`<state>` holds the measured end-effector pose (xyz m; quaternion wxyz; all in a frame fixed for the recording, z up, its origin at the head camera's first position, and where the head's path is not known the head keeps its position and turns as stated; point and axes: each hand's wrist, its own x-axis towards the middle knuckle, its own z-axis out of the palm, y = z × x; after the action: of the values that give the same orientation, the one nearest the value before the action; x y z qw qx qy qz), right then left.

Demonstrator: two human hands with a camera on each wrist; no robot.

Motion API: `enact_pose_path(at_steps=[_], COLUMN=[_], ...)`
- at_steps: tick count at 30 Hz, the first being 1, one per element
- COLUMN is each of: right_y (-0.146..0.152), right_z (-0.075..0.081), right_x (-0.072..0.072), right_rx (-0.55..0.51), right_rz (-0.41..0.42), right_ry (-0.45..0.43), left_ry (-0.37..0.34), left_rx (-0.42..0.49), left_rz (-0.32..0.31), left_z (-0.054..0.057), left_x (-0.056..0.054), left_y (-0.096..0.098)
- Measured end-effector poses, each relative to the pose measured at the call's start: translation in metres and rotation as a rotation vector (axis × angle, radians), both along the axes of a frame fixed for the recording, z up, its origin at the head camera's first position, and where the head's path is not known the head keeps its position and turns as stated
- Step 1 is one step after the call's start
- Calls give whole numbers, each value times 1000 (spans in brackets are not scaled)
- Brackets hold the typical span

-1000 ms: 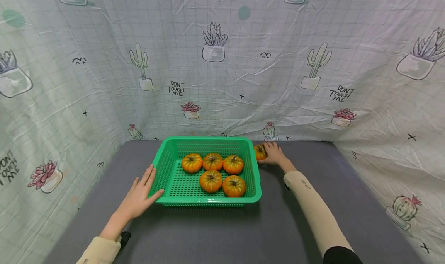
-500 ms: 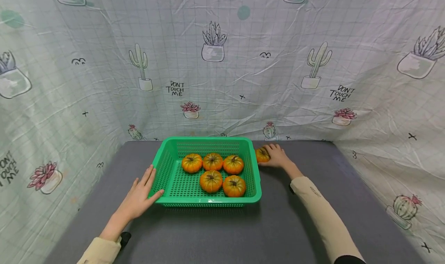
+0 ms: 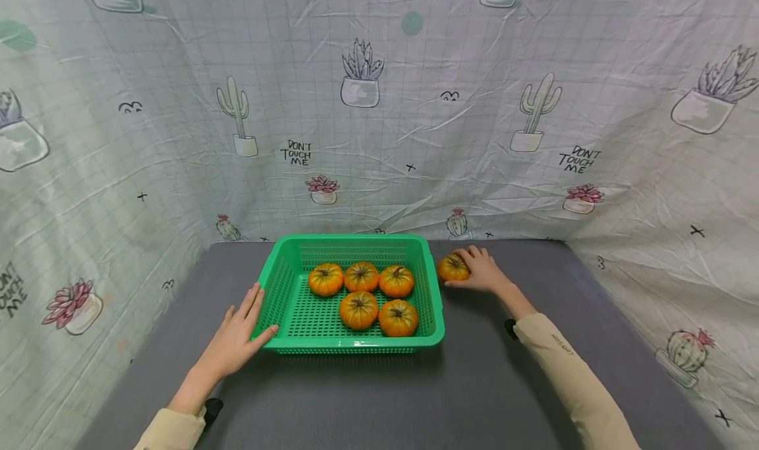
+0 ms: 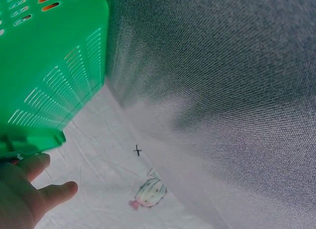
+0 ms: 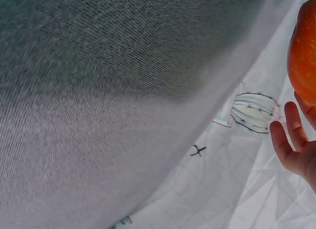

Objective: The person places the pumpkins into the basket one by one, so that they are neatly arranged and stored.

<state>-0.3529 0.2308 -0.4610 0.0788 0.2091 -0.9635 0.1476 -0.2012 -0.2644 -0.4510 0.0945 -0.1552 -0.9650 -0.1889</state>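
Note:
A green plastic basket [image 3: 356,342] holds several small orange pumpkins [image 3: 358,310] on its slotted floor, mostly toward the right. My left hand [image 3: 233,341] lies along the basket's left side, fingers extended and touching the rim; its fingers [image 4: 58,193] also show beside the basket's green wall [image 4: 59,71] in the left wrist view. Just outside the basket's right wall, my right hand [image 3: 483,272] holds another pumpkin [image 3: 453,267] between thumb and fingers. In the right wrist view this pumpkin [image 5: 305,56] is cut off by the frame edge, above the fingers [image 5: 295,125].
A dark grey table [image 3: 391,404] lies under the basket. Behind and on both sides hangs a wrinkled pale cloth [image 3: 409,127] printed with cacti and words. The cloth meets the table's far edge close behind the basket.
My right hand has moved right and slightly toward me, and the pumpkin in it has come away from the basket's right wall. My left hand has stayed on the basket.

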Motion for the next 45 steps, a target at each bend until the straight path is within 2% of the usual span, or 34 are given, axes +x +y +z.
enact_pose_path(at_steps=[7,13,21,27,35,45], right_y=[-2,-4,-3,-3,-12,-24], right_z=[9,17,28,35,47,55], right_x=[14,24,36,45,56,64], right_rx=[1,-11,-29,-49,-75,-88], right_rz=[25,10,3,69,191,242], right_ry=[15,22,91,141,180,186], left_ry=[1,2,0,-18,1,25], left_rx=[1,13,23,24,13,15], left_rz=[2,-4,2,7,5,0], left_z=[-1,-1,-3,-2,0,1], left_x=[0,1,-1,-2,1,2], left_y=[-2,-1,-1,-2,0,0])
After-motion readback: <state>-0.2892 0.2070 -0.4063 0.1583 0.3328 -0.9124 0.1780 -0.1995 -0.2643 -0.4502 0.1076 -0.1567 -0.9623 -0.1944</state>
